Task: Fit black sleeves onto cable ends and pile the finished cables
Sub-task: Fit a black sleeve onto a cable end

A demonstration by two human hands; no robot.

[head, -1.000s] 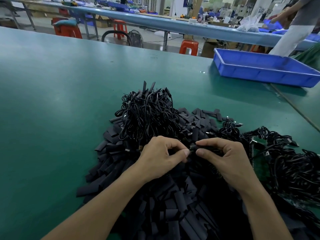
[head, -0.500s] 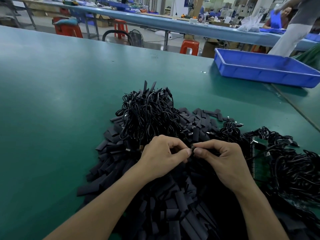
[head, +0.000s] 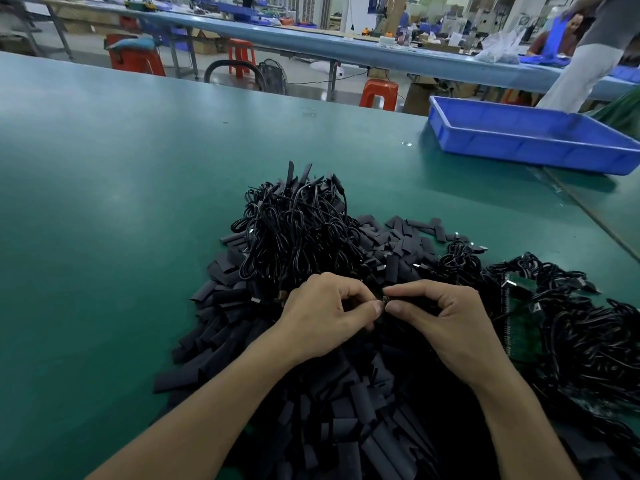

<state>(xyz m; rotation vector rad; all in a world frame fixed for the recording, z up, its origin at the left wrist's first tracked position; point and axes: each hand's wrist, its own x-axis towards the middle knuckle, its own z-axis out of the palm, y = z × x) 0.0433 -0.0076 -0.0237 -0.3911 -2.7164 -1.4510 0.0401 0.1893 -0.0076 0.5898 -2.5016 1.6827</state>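
Note:
My left hand [head: 325, 313] and my right hand [head: 446, 320] meet fingertip to fingertip over a spread of loose black sleeves [head: 263, 344]. Between thumbs and forefingers they pinch a small black cable end [head: 385, 301]; the right hand pinches the cable side, the left the piece at its tip, too small to tell apart. Just beyond the hands rises a heap of black cables [head: 298, 226] with sleeved ends sticking up. Another tangle of black cables [head: 581, 327] lies to the right.
A green mat covers the table [head: 121, 202]. A blue plastic tray [head: 526, 136] stands at the back right. A green circuit board [head: 519, 327] lies under the right tangle. Red stools and a long bench stand beyond; a person stands at the far right.
My two hands have drawn closer until their fingertips touch, the right hand sliding left along the cable end. The piles have not moved.

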